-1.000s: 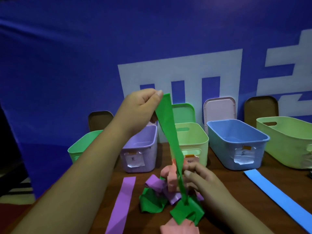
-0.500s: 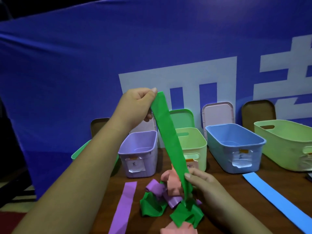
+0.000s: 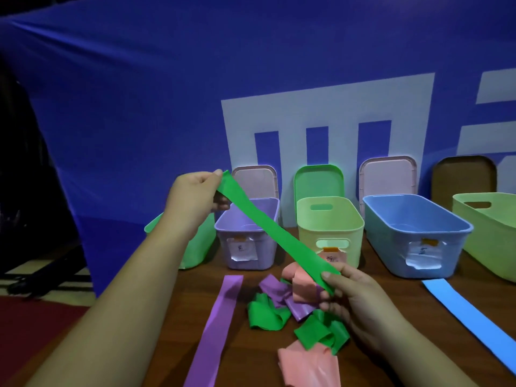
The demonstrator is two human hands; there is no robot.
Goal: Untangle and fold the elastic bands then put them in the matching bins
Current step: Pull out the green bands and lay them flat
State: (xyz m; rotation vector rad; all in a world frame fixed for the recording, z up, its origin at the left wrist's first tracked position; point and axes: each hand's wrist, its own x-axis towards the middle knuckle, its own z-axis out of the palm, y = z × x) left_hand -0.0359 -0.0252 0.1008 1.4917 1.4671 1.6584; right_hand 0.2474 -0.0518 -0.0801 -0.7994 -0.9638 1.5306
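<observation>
Five open bins are lined along the back of the wooden table [image 3: 181, 317]: a green bin [image 3: 198, 247], a purple bin [image 3: 248, 236], a pale yellow bin [image 3: 329, 227], a blue bin [image 3: 413, 236] and a light green bin [image 3: 491, 236]. Four lids [image 3: 318, 180] are propped behind them. Of the bins' insides only walls are seen. One green band [image 3: 273, 236] is held stretched above the table, its upper end pinched by the left hand [image 3: 192, 202], its lower end pinched by the right hand [image 3: 360, 303]. Two bands are laid flat: a purple band [image 3: 220, 317] and a blue band [image 3: 469, 314]. A tangled heap [image 3: 268, 314] of green, purple and pink bands is seen beneath.
</observation>
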